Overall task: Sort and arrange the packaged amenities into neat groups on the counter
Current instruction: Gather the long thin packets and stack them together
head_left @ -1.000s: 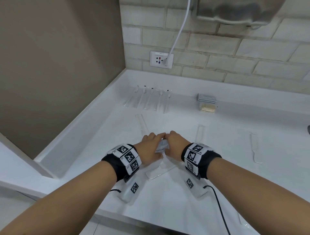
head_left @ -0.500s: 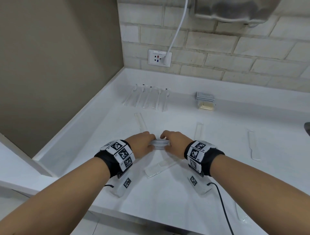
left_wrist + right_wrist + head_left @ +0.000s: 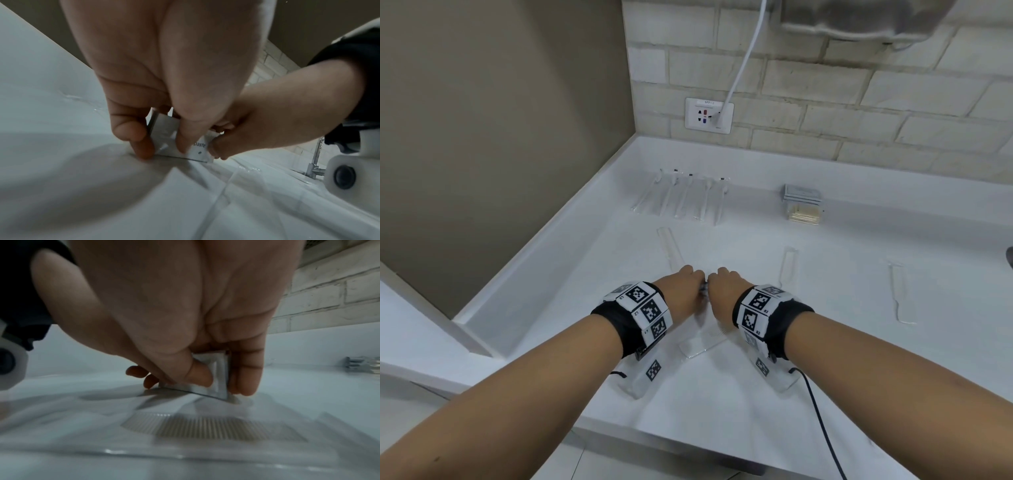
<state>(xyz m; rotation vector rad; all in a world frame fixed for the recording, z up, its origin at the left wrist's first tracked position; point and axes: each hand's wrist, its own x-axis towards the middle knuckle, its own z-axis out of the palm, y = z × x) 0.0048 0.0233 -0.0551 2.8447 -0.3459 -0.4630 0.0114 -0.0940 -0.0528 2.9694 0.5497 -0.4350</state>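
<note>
Silvery toothpaste sachets [image 3: 164, 129], pinched by left hand [image 3: 681, 291] and right hand [image 3: 724, 291], now stand on the counter [image 3: 825, 359].

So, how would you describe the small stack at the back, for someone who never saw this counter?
Start at the brick wall behind the white counter and look just below it, right of the wall socket. The small stack sits there: grey packets over pale yellow ones. The clear sleeves to its left lie flat in a row, long and thin.

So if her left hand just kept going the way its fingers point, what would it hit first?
The left hand points down, pinching a stack of small sachets. Their lower edge looks already on the white counter, so counter first, probably at once.
</note>
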